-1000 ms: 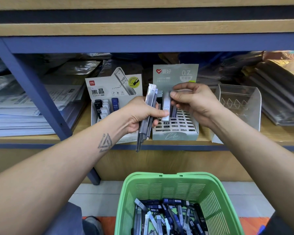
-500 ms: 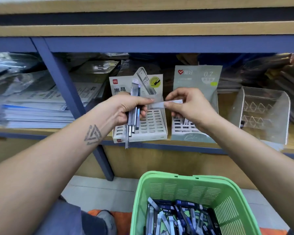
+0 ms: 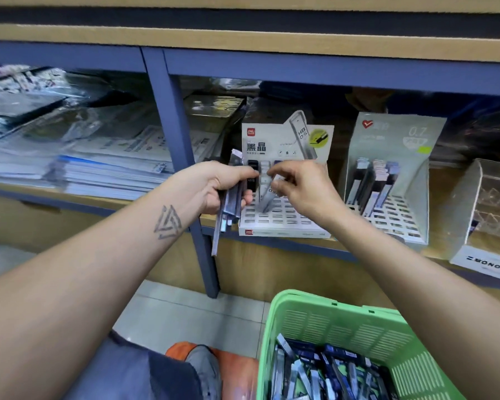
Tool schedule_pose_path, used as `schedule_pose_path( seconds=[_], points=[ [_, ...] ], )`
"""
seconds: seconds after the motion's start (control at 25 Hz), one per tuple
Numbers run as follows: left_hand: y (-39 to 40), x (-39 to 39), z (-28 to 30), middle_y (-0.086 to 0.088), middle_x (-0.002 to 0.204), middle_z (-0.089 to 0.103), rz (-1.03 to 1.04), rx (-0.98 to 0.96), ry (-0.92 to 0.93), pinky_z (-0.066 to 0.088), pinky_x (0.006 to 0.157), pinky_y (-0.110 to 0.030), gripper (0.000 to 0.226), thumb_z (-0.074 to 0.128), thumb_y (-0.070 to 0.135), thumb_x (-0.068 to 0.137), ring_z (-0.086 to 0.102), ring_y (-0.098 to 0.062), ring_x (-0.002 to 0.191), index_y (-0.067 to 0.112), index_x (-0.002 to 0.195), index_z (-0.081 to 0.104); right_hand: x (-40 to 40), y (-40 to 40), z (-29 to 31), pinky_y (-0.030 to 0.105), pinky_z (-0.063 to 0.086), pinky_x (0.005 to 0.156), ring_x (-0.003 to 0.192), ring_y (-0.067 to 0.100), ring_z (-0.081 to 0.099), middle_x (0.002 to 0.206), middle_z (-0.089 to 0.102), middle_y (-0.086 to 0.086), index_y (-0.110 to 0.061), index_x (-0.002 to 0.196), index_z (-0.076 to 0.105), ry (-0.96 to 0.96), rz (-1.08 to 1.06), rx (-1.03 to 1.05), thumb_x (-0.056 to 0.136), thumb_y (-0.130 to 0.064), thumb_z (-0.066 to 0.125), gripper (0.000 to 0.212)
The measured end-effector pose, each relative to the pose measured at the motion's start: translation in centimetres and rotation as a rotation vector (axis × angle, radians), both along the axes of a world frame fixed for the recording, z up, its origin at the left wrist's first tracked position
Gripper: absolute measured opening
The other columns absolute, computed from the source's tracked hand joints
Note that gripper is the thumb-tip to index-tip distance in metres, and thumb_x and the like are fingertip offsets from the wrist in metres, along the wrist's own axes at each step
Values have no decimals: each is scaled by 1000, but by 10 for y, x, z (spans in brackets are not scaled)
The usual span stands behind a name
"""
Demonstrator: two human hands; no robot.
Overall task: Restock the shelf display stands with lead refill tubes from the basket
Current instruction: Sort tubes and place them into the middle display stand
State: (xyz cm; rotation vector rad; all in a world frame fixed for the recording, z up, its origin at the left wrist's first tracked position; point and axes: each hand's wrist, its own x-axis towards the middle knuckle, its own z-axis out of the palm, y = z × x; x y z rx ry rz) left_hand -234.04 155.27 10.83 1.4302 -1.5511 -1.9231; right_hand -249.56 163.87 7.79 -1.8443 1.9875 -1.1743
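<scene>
Blue-framed shelf (image 3: 300,67) ahead, paper stacks (image 3: 98,163) on its left bay. Green basket (image 3: 341,327) low right, loose refill tubes (image 3: 324,373) heaped inside. On the shelf board: white HB 0.5 stand (image 3: 283,220), a few tubes at its back row; grey 0.7 stand (image 3: 393,174) just right of it, part filled; clear stand (image 3: 485,209) at far right. My left hand (image 3: 214,186) grips a bundle of tubes (image 3: 228,203), upright, before the white stand. My right hand (image 3: 303,186) pinches one tube (image 3: 267,197), tilted, its lower end at the white stand's grid.
</scene>
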Motion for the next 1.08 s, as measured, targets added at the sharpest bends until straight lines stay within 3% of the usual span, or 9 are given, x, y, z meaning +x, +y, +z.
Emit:
schedule_pose_path(
  seconds=[0.2,0.4,0.64,0.84,0.88,0.96,1.04,1.08],
  points=[
    [-2,8,-2,-9,55,61,2,50,-5,51,41,-22,18,59,22,100,61,-15,41,8,90,53,2,-3,-9,43,56,83,86,21,67,91,69,4,-15,101,65,79,20,4,90,-9,74,16],
    [-4,9,-1,-8,53,61,26,25,-10,50,41,-20,20,58,22,100,61,-15,42,8,86,55,7,-10,-11,28,47,81,87,16,61,92,66,0,-8,111,76,215,36,-141,92,-7,70,20],
    [-6,8,-1,-8,52,62,7,24,18,53,43,-23,18,59,21,100,63,-16,43,7,89,55,12,-15,-24,47,55,74,84,26,65,88,69,2,-13,92,75,292,36,-152,87,-11,71,7],
    [0,14,4,-12,65,66,-93,1,159,53,46,-25,16,58,15,100,69,-21,57,2,93,58,10,-5,-21,43,54,75,88,26,64,97,64,1,-14,102,77,342,-27,-109,90,-8,61,21],
    [1,15,6,-14,69,67,-127,-1,198,53,47,-26,15,58,15,100,70,-23,60,0,95,60,12,-3,-14,36,53,76,87,21,64,97,67,0,-14,106,77,279,-38,-91,92,-7,60,23],
    [6,14,11,-14,74,67,-196,-10,255,53,47,-26,16,59,15,100,69,-24,62,-1,99,62,12,0,6,18,48,70,79,7,64,95,72,1,-15,112,74,-61,-51,-75,96,-8,60,23],
    [12,12,14,-13,74,66,-251,-18,284,52,47,-26,18,59,16,99,64,-21,58,-1,104,61,10,2,24,22,48,61,71,8,65,86,73,4,-12,112,72,-479,-2,-19,97,-14,63,18],
    [15,10,16,-13,74,66,-268,-13,297,51,47,-26,18,59,16,100,62,-20,57,-1,106,60,7,3,31,27,48,61,71,12,65,83,73,6,-11,110,72,-586,32,21,97,-18,65,17]
  ],
)
